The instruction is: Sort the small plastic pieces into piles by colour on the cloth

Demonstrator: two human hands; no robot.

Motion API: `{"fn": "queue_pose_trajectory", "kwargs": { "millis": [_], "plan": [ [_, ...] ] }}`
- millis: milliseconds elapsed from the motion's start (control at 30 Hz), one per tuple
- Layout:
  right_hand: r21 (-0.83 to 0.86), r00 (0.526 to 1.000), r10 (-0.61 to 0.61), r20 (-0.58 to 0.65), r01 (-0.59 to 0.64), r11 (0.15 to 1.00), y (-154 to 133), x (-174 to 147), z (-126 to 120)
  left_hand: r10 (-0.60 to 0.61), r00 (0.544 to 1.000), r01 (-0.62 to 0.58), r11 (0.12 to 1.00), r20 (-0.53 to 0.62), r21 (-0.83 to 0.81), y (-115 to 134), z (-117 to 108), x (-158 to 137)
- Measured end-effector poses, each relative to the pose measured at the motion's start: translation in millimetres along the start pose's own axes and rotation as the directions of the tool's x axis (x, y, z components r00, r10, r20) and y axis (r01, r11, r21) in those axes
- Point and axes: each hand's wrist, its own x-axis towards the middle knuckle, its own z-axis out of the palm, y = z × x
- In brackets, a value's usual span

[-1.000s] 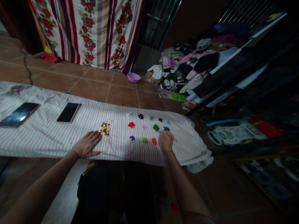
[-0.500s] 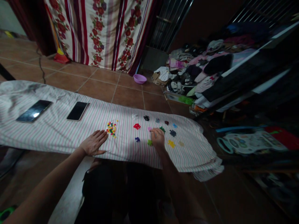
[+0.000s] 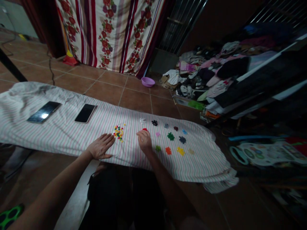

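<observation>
My left hand (image 3: pixel 102 146) lies flat on the striped cloth (image 3: pixel 100 127), fingers stretched out. Its fingertips are beside a mixed pile of small beads (image 3: pixel 118 134) in red, yellow, green and white. Over the cloth, my right hand (image 3: pixel 144 141) has its fingers loosely bent and slightly apart, with nothing visible in them. It partly covers a red pile (image 3: pixel 145 129). To its right lie small single-colour piles, among them a dark green pile (image 3: pixel 170 136), an orange pile (image 3: pixel 168 150), a yellow pile (image 3: pixel 180 151) and a black pile (image 3: pixel 154 122).
Two phones, a dark phone (image 3: pixel 85 113) and a shiny phone (image 3: pixel 44 112), rest on the cloth at left. Beyond, a purple basin (image 3: pixel 148 82) stands on the tiled floor (image 3: pixel 134 97). A heap of clothes (image 3: pixel 203 72) is at the back right.
My right hand has moved left, from the pink and dark green piles to the red one, uncovering the orange pile. My left hand stays by the mixed beads. The view has shifted slightly.
</observation>
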Motion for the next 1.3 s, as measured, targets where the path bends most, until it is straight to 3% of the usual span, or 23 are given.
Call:
{"fn": "queue_pose_trajectory", "kwargs": {
  "millis": [300, 667, 933, 1300],
  "plan": [
    [0.006, 0.966, 0.052, 0.252, -0.056, 0.998, -32.0, 28.3, 36.9, 0.013, 0.999, -0.013, 1.0, -0.042, 0.013, -1.1, 6.0, -1.3],
    [-0.117, 0.91, 0.161, 0.381, -0.125, 0.985, -50.7, 56.4, 61.0, 0.002, 0.997, -0.003, 1.0, -0.076, -0.016, -1.8, 12.6, -2.4],
    [-0.168, 0.882, 0.228, 0.413, -0.173, 0.971, -53.9, 63.7, 62.8, 0.007, 0.999, -0.007, 1.0, -0.047, 0.009, -2.1, 10.8, -1.9],
    [-0.175, 0.898, 0.207, 0.389, -0.149, 0.973, -51.8, 61.9, 65.0, 0.008, 1.0, -0.008, 1.0, -0.023, 0.011, -1.6, 8.2, -1.2]
  ]
}}
